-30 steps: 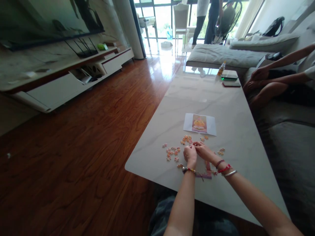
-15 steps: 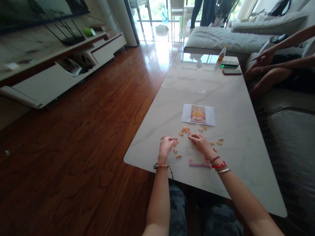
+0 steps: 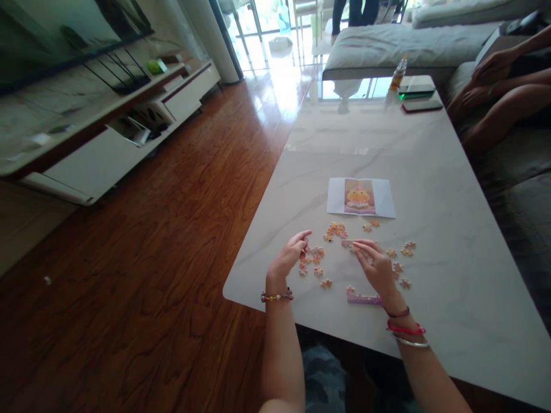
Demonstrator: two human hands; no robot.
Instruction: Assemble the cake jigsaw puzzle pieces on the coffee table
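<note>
My left hand hovers at the left cluster of puzzle pieces, index finger stretched out and the other fingers curled, with no piece visible in it. My right hand pinches a pale pink puzzle piece at its fingertips, low over the table. Behind the hands lies a small heap of orange and yellow puzzle pieces. A joined purple-pink puzzle strip lies near the table's front edge, its right end partly covered by my right wrist. More loose pieces lie to the right.
A paper sheet with a printed picture lies beyond the pieces on the marble table. At the far end stand a bottle and two flat devices. Another person's hands are at the sofa on the right.
My left hand has loosened from a pinch and its index finger now points out. The right hand has drawn slightly right with its fingers on a piece. The view has shifted.
</note>
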